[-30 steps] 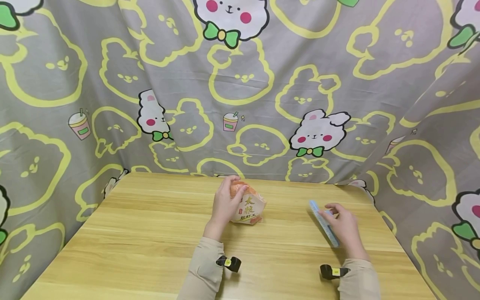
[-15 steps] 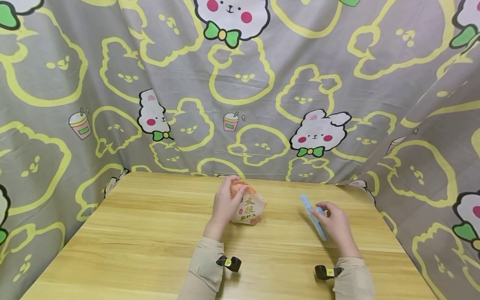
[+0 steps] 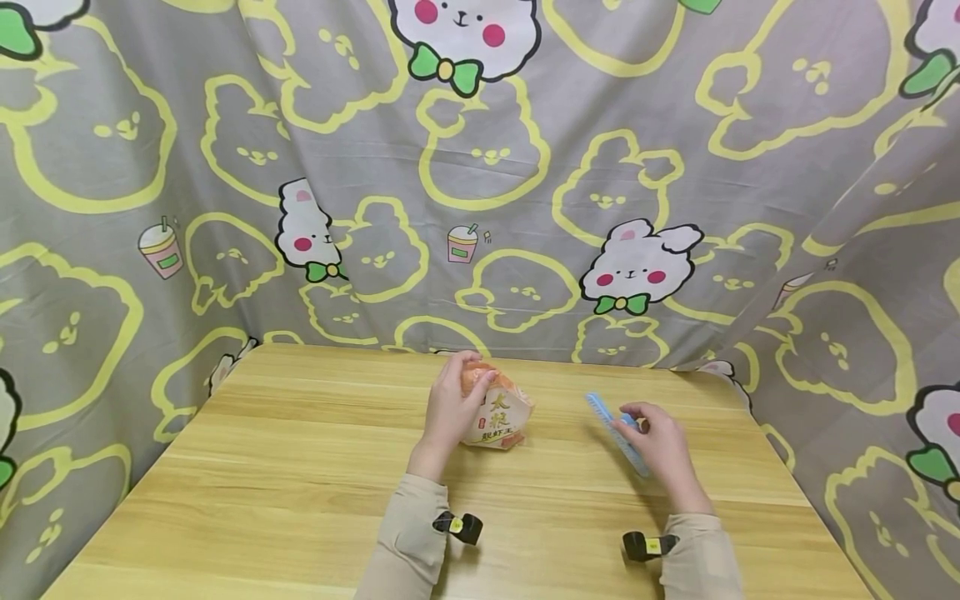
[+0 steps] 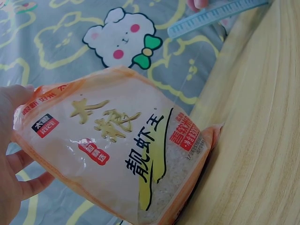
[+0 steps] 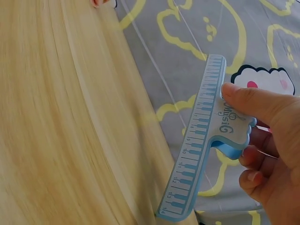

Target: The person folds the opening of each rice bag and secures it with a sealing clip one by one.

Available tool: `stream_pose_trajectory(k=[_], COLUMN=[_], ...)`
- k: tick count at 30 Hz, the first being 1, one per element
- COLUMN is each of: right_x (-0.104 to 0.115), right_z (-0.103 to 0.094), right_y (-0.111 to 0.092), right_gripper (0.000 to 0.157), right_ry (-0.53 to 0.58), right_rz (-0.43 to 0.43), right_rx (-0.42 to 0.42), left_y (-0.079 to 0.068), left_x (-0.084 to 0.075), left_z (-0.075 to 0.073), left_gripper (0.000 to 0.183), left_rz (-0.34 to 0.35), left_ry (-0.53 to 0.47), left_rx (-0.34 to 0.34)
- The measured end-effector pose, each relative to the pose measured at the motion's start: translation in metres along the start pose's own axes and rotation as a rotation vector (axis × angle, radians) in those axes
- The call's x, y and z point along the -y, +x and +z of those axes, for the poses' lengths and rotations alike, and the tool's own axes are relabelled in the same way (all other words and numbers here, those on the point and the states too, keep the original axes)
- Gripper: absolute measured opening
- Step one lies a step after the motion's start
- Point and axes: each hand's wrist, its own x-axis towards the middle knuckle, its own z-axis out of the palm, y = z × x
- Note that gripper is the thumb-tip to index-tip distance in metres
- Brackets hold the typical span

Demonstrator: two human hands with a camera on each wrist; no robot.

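Note:
A small bag of rice point(image 4: 112, 140) stands on the table, orange-edged, with a cream front and a window showing the grains. My left hand point(image 3: 453, 404) grips its upper end, thumb on the front and fingers behind. To the right, my right hand point(image 3: 660, 442) holds a light-blue clip point(image 5: 194, 150) with a long straight edge printed with piano keys and ruler numbers. In the right wrist view, the thumb presses the clip's lettered handle while the fingers curl behind it. The clip is slanted, apart from the bag; its rear side is mostly hidden.
The wooden table point(image 3: 285, 467) spreads out around both hands. A grey curtain point(image 3: 517, 217) with yellow outlines and white bears hangs along its back and sides. Black wrist cameras point(image 3: 459, 526) sit on both sleeves.
My right hand has moved left with the clip, closer to the bag of rice. The left hand and the bag have stayed in place.

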Motion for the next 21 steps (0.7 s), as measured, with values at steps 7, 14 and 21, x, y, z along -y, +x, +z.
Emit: stream_pose_trajectory(k=[7, 14, 21], right_x=[0.005, 0.008, 0.013], right_z=[0.003, 0.009, 0.017], right_y=[0.0, 0.0, 0.0], right_gripper=[0.029, 0.026, 0.024], right_ry=[-0.007, -0.007, -0.017], right_rz=[-0.053, -0.124, -0.208], right_rx=[-0.008, -0.06, -0.122], left_y=[0.0, -0.001, -0.001], left_x=[-0.001, 0.0, 0.0], left_z=[-0.001, 0.0, 0.0], left_gripper=[0.033, 0.033, 0.033], left_rz=[0.003, 0.009, 0.009], left_ry=[0.002, 0.003, -0.001], left_rx=[0.002, -0.002, -0.001])
